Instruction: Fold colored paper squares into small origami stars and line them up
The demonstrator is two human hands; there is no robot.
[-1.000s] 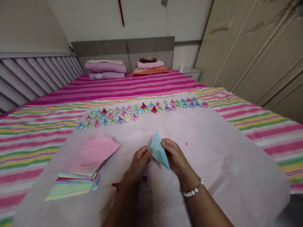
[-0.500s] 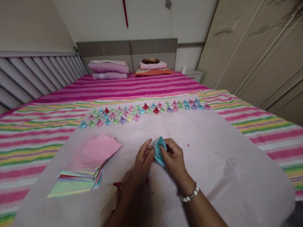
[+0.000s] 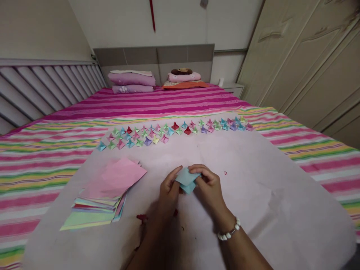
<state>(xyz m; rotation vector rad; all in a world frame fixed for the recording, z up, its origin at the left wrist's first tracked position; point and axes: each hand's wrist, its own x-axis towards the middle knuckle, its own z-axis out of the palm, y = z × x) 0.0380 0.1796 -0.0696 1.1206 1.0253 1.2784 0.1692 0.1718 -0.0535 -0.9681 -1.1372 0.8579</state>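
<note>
Both hands pinch a small folded light-blue paper (image 3: 186, 179) just above a pale pink sheet (image 3: 267, 195) spread over the bed. My left hand (image 3: 168, 191) grips its left side with closed fingers. My right hand (image 3: 208, 187), with a white bead bracelet on the wrist, closes over the right side and top edge. To the left lies a stack of coloured paper squares (image 3: 104, 195) topped by a pink sheet. Beyond my hands, several small folded paper shapes (image 3: 174, 131) in many colours lie in rows.
The bed has a striped pink, green and yellow cover (image 3: 42, 165). Folded bedding and pillows (image 3: 132, 81) rest against the grey headboard. A slatted rail (image 3: 33, 90) runs along the left, a beige wardrobe (image 3: 309, 60) stands at the right. Small red paper scraps (image 3: 140, 217) lie near my left wrist.
The blue paper was a tall pointed triangle a second ago; both hands have folded it down into a smaller, flatter piece. The view has drifted slightly.
</note>
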